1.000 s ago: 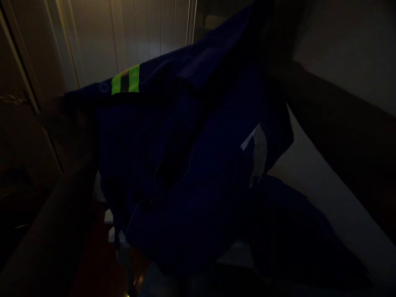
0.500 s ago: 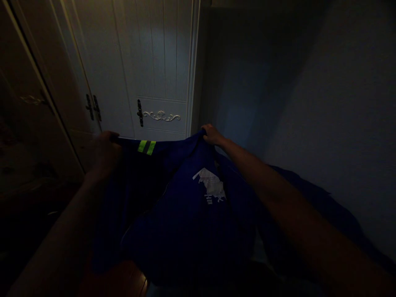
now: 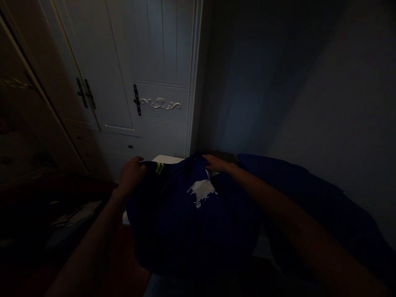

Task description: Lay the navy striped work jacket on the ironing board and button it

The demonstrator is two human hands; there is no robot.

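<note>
Left hand (image 3: 133,172) and right hand (image 3: 216,163) grip the blue garment (image 3: 182,225), its lower folds lost in darkness.

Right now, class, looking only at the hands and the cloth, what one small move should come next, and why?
I would probably ease the right hand slightly away from the left hand, keeping each grip. Both hold the upper edge of the blue garment, yet the cloth between them looks creased and the white print appears crumpled, so gentle tension might flatten it.
</note>
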